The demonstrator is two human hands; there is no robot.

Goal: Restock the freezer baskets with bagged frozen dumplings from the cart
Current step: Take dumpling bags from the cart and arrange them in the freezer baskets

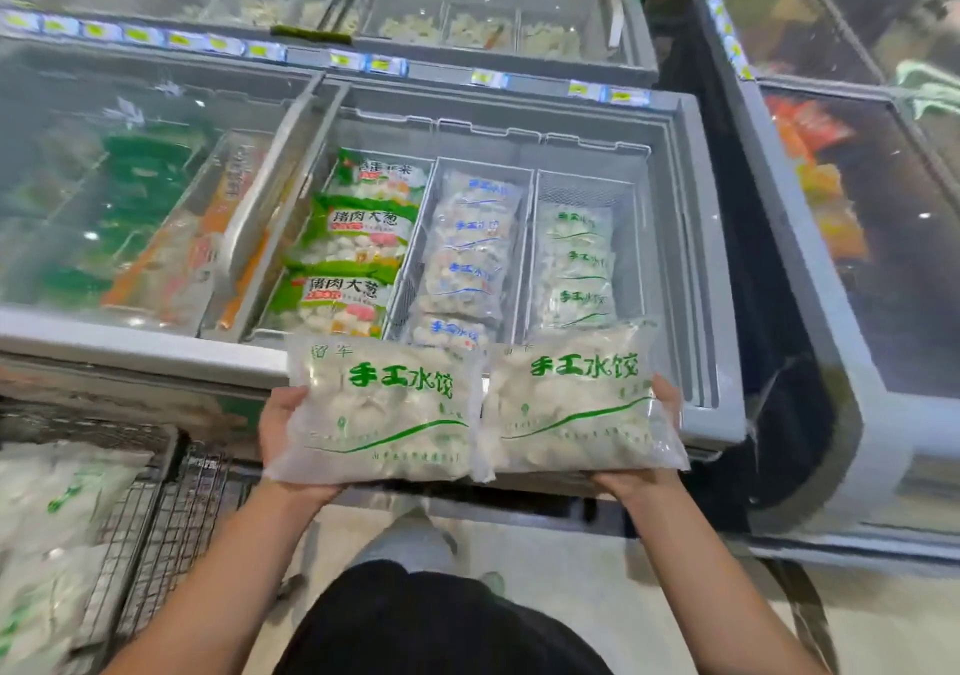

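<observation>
Over the open freezer's front rim (156, 347), the left grip (283, 427) and right grip (657, 445) each clasp a dumpling bag, left bag (382, 409) and right bag (576, 399) side by side.

right basket (584, 191) – far end bare | middle basket (480, 170) – full

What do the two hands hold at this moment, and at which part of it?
Each holds one green-lettered dumpling bag. The left hand grips the left bag at its left edge; the right hand grips the right bag at its right edge.
</observation>
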